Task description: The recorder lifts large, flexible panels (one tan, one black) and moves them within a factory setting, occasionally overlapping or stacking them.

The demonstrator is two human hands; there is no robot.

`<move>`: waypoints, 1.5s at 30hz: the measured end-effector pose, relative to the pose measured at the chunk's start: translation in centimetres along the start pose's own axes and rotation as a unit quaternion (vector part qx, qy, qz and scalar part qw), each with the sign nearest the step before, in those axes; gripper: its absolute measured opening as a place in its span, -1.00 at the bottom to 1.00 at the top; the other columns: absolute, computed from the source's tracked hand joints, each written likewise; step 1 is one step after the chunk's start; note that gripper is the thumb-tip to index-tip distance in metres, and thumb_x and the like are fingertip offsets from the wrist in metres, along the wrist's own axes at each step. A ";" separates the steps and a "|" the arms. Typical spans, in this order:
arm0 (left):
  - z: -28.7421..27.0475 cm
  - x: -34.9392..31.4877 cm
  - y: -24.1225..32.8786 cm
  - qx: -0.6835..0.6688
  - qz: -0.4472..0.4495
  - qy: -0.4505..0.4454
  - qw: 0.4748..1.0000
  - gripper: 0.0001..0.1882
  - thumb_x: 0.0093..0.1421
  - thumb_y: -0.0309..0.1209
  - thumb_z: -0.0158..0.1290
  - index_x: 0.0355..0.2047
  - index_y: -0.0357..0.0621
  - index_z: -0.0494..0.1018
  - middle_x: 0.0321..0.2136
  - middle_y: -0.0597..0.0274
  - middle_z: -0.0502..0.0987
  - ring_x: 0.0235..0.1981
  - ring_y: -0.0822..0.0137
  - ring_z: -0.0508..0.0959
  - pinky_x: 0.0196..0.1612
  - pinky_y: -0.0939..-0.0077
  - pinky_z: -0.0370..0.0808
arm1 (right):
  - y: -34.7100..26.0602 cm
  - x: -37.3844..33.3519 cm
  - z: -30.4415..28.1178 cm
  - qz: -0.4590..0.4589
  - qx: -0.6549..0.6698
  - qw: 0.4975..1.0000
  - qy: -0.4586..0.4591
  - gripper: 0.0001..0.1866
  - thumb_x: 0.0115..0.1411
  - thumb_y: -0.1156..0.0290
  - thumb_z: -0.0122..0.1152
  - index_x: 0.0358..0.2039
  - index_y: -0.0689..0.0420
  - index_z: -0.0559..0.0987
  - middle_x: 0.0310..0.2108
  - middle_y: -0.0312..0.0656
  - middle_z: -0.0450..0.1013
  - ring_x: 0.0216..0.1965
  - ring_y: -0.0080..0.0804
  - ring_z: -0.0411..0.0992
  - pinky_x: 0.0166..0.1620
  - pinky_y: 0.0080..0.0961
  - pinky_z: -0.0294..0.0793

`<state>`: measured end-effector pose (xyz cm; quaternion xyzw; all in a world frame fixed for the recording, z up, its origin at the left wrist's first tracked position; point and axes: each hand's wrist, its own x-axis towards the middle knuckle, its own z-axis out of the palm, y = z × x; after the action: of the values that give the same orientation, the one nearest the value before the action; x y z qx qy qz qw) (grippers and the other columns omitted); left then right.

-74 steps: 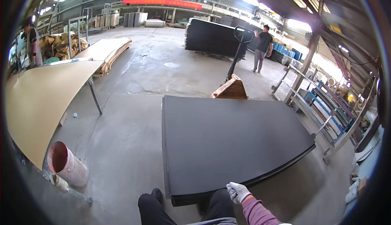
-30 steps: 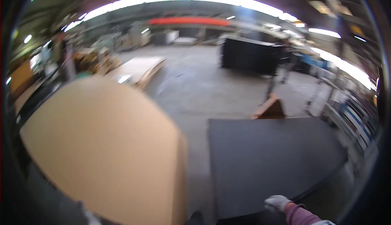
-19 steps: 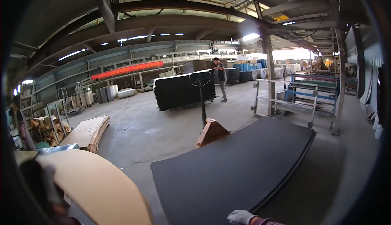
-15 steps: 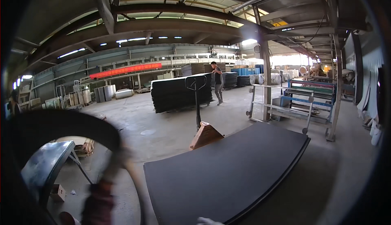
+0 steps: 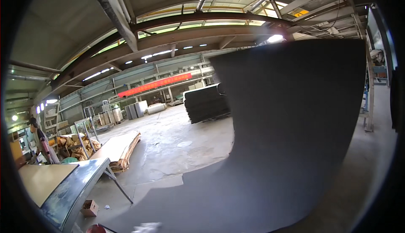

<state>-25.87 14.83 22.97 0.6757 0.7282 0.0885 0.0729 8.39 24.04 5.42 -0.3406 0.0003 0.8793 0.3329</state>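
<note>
A large, thin, dark grey sheet (image 5: 291, 119) fills the middle and right of the view. Its far part stands up in a curve, while the near part spreads low toward the lower edge. At the bottom, a blurred whitish glove shows beside the sheet's near left part. It appears to be my left hand (image 5: 147, 227), its fingers too smeared to read, so I cannot tell whether it grips the sheet. My right hand is out of view. The pallet jack and the stack lying in front of me are hidden behind the raised sheet.
At left stands a metal-legged table (image 5: 84, 186) with a tan board (image 5: 46, 180) on it. A small box (image 5: 89, 208) sits on the floor beside it. Beyond lie a stack of brown sheets (image 5: 116, 148) and a tall dark stack (image 5: 206, 104). A person (image 5: 40, 140) stands far left.
The dark sheet, curled up at left before, now rises in front of me and blocks the pallet jack and the far person. The view has turned left. My red-sleeved left forearm has left the picture.
</note>
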 end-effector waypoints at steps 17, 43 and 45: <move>3.3 -9.6 -13.2 -0.447 -0.476 0.274 0.707 -0.50 0.28 -0.12 -0.15 0.10 -0.19 0.32 0.09 0.00 0.37 0.13 0.12 0.34 0.13 0.21 0.27 | -3.1 1.3 -0.7 -0.036 -0.120 0.989 0.083 -0.66 0.26 0.29 0.04 -0.03 0.18 0.37 -0.21 -0.06 0.42 -0.41 -0.15 0.47 -0.48 -0.39 0.54; 21.5 14.7 2.7 -0.319 -0.389 -0.212 0.838 -0.33 -0.02 -0.16 0.13 0.01 -0.40 0.31 -0.34 -0.06 0.59 -0.35 0.11 0.63 -0.15 0.24 0.53 | -21.5 19.3 -24.0 -0.090 -0.209 0.914 0.337 -0.83 0.18 0.49 -0.07 -0.21 0.22 0.40 -0.55 0.04 0.40 -0.70 -0.15 0.38 -0.71 -0.35 0.31; 23.8 10.4 -1.4 -0.114 -0.450 -0.112 0.879 -0.19 -0.01 -0.02 0.07 0.17 -0.23 0.16 0.02 -0.08 0.40 0.05 0.06 0.45 0.04 0.18 0.38 | -14.4 18.2 -10.3 0.022 -0.481 0.800 0.358 -0.90 0.08 0.53 -0.04 -0.55 0.11 0.31 -0.64 -0.17 0.32 -0.76 -0.39 0.22 -0.68 -0.47 0.24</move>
<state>-22.63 25.81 -0.34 0.2678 0.9255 0.0522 0.2628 13.04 43.58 -10.11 -0.7472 -0.2958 0.5893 0.0831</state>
